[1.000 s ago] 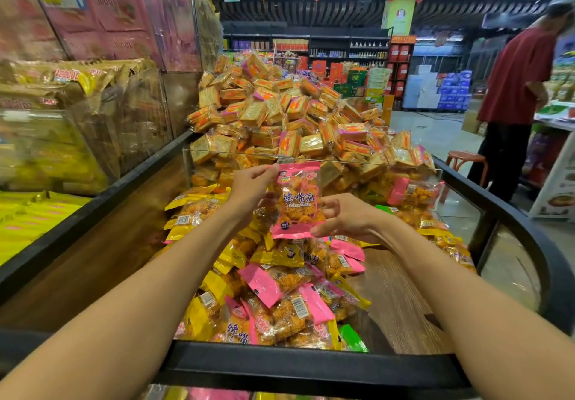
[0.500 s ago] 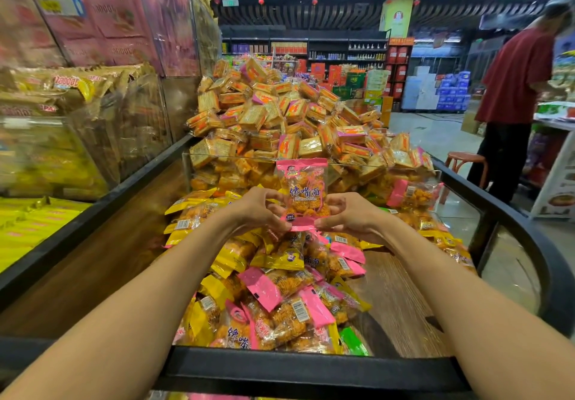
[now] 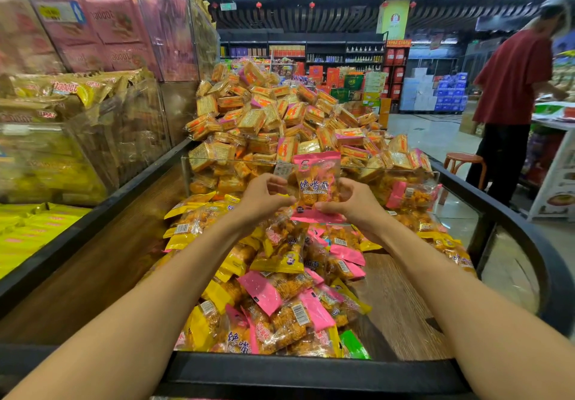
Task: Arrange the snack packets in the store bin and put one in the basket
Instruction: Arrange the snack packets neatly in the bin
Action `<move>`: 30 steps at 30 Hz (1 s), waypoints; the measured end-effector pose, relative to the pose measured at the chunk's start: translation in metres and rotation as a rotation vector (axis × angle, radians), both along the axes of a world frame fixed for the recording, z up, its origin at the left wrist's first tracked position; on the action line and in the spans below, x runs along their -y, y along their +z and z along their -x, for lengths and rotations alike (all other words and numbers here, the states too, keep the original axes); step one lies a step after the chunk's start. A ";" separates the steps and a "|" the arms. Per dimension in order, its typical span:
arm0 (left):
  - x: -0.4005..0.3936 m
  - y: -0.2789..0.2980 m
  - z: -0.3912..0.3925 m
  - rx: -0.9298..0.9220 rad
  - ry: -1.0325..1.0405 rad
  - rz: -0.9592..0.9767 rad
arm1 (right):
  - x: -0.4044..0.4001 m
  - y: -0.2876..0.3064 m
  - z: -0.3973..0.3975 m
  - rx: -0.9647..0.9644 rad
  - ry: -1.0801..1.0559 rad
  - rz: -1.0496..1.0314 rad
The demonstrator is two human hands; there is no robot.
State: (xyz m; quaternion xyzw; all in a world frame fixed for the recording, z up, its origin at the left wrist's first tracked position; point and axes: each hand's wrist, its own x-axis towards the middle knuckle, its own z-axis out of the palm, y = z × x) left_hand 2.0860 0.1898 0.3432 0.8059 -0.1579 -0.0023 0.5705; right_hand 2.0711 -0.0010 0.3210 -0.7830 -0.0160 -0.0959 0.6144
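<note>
Left hand [image 3: 264, 195] and right hand [image 3: 351, 203], fingers curled, pinch the packet's [image 3: 315, 181] lower edge. Packet upright, pink-topped, above the bin [image 3: 311, 371].

Blue "馋嘴面" on the upright pink snack packet [image 3: 315, 181]

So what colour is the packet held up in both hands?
Pink ends, clear middle: the packet, seen in the head view.

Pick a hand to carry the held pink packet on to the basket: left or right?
Right, probably. The right hand pinches the pink packet at its bottom seal and lower edge. The left hand is curled beside it, with unclear contact. No basket is in view.
</note>
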 end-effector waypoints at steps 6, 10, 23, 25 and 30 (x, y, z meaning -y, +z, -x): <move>0.015 0.003 0.010 -0.177 -0.111 0.262 | -0.027 0.010 0.020 0.284 -0.022 0.372; 0.011 0.009 0.011 -0.260 -0.079 0.401 | -0.039 0.009 0.027 0.290 0.061 0.427; 0.010 0.001 0.011 -0.433 -0.380 0.226 | -0.019 0.013 0.012 0.129 -0.150 -0.033; 0.009 0.000 0.009 -0.421 -0.372 0.212 | -0.018 0.011 0.010 0.157 -0.160 -0.046; 0.011 0.002 0.006 -0.288 -0.186 0.264 | -0.018 0.011 0.012 0.191 -0.162 -0.018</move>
